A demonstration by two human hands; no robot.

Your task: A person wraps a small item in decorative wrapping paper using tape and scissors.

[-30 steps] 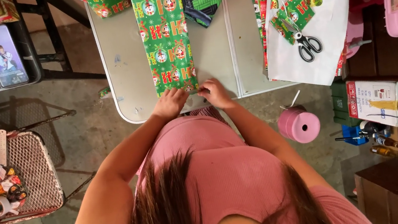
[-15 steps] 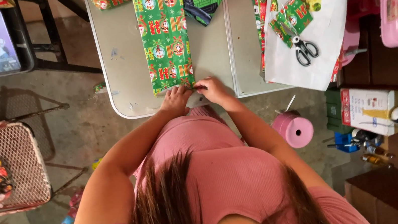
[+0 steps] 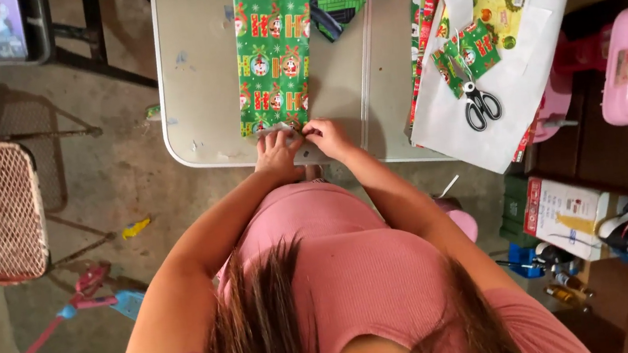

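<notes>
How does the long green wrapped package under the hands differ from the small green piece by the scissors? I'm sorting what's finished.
The wrapped package is long, runs down the bare table, and both hands, left hand and right hand, press its near end. The small green piece is short, untouched, and lies on white paper above the scissors. Both show green festive print.

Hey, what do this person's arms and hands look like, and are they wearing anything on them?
Both arms are bare from the shoulder down. The left hand and right hand wear no gloves, and no rings, watch or bracelets can be made out. The only clothing in view is a pink ribbed top with short sleeves.
</notes>
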